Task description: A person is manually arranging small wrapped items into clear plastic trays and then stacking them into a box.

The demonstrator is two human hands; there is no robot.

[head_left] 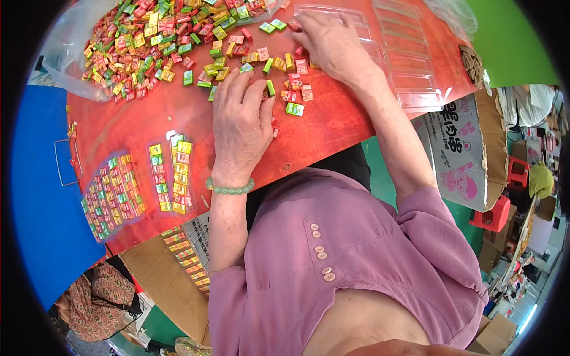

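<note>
My left hand (pixel 240 121) lies palm down, fingers apart, over loose small boxes near the table's front. A green box (pixel 271 88) shows by its fingertips, and another green box (pixel 294 109) lies to the right of it. My right hand (pixel 332 47) reaches farther out with spread fingers, resting at the near-left part of a clear plastic tray (pixel 362 29). Beside its fingertips is a red box (pixel 294 25); whether they touch cannot be made out. Between both hands are scattered red, yellow and green boxes (pixel 262 54). What is under each palm is hidden.
A large heap of small boxes (pixel 148 44) spills from a clear plastic bag (pixel 65 59) at the far left. Filled strips (pixel 172 172) and a filled sheet (pixel 113 193) lie at the left. Another compartmented clear tray (pixel 409 53) is on the right. Cardboard boxes (pixel 457 148) stand below the red table (pixel 332 118).
</note>
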